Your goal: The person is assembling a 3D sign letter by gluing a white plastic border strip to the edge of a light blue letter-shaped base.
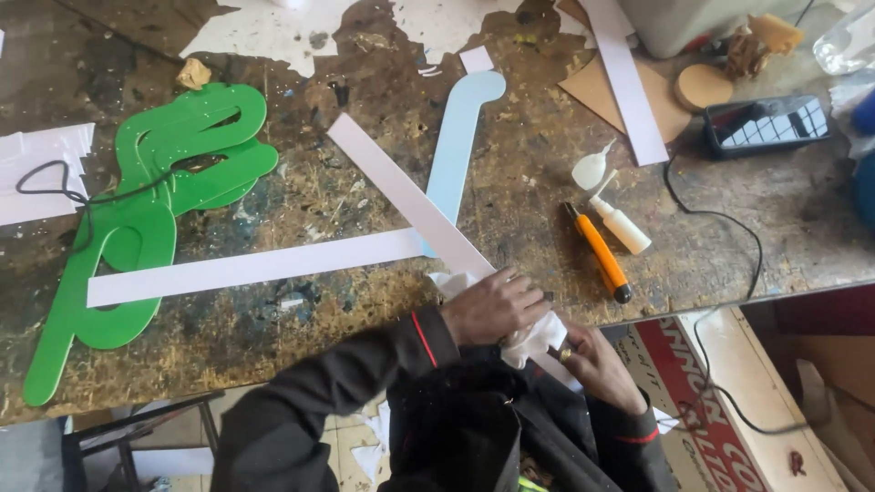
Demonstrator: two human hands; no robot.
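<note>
Hands wiping a white strip at the edge of the table.
We see the left hand [493, 304] closed over a white cloth [533, 335], pressing it onto the long white strip [410, 199], which runs diagonally over the table [383, 118] and crosses a second white strip [255, 266]. The right hand [594, 363] grips the strip's lower end from beneath, just past the table's edge. An orange utility knife [598, 252] and a small glue bottle [620, 225] lie nearby.

Strips, cut-out shapes and tools spread across the surface [365, 64]

Two long strips [401, 196] cross mid-surface; flat script shapes [137, 228] lie left, a knife [597, 252] and glue bottle [620, 223] right, a phone [767, 123] behind them.
</note>
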